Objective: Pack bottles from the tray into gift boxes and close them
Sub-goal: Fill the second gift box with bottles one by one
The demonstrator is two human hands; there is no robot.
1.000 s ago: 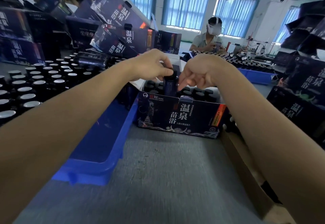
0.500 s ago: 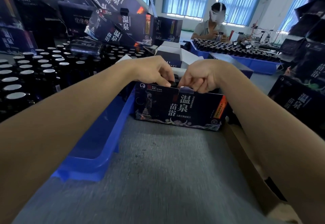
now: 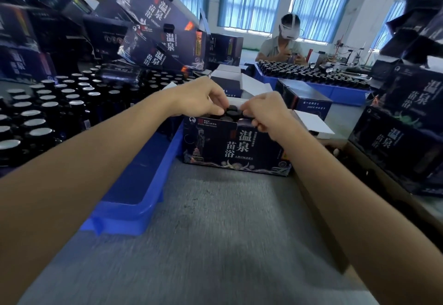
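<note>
From the head camera, the gift box (image 3: 236, 147) stands open-topped on the grey table (image 3: 220, 233), with its left end against the blue tray (image 3: 134, 197). Black bottle caps (image 3: 232, 111) show just above its front rim, so the box looks full or nearly so.

Your left hand (image 3: 203, 100) arches over the left part of the opening with its fingers bent down onto the caps. You cannot tell from here whether they pinch a bottle or only press on it. Your right hand (image 3: 263, 113) curls its fingers over the front wall of the box near the cut-out and appears to grip the cardboard.

The tray bottles (image 3: 36, 113), with silvery caps, stand well to your left.

The likely trouble is a bottle left sitting proud. If one cap stays higher than its neighbours, the lid will not fold flat and may crease. Pulling hard on the front wall could bow it and loosen the row. Pressing unevenly could also skate the box across the table, since nothing holds its right end.
</note>
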